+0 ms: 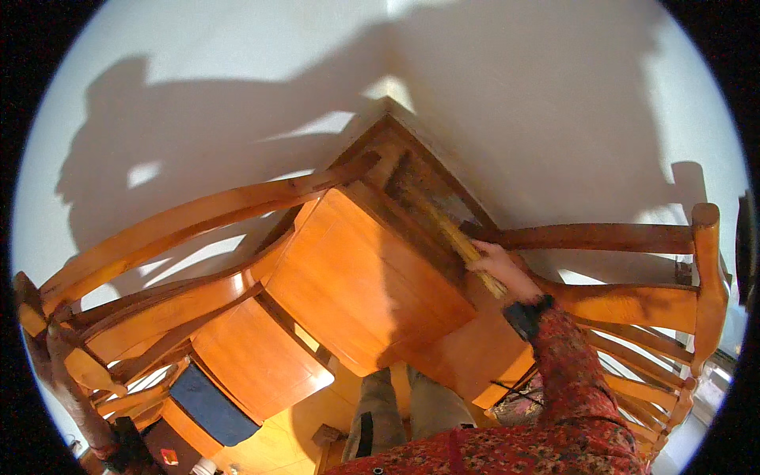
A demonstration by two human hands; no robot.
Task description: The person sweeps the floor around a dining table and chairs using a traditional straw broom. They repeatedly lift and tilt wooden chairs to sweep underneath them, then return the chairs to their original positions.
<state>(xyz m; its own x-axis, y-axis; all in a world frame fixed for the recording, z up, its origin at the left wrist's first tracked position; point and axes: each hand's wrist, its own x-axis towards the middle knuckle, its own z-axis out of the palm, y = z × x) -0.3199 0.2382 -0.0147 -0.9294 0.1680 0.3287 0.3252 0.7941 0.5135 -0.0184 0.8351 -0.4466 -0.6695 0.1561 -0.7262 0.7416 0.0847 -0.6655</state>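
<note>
At the right of centre, my right hand (496,264) grips a long yellowish hand broom (454,234), which looks like straw. Its far end reaches into the dark, dusty gap (415,172) between the wooden furniture and the wall corner. The far tip is blurred. Just left of the broom lies a broad, flat wooden panel (350,267), partly in shadow. At the far left edge, my left hand (65,362) is wrapped around the end post (29,317) of a curved wooden backrest (196,208); some of its fingers are hard to make out.
A second slatted wooden backrest (623,306) stands along the right wall. Lower left are a smaller wooden panel (261,350) and a dark blue pad (214,404). A patterned cloth item (522,401) sits near my right forearm. White walls (522,119) meet behind the furniture.
</note>
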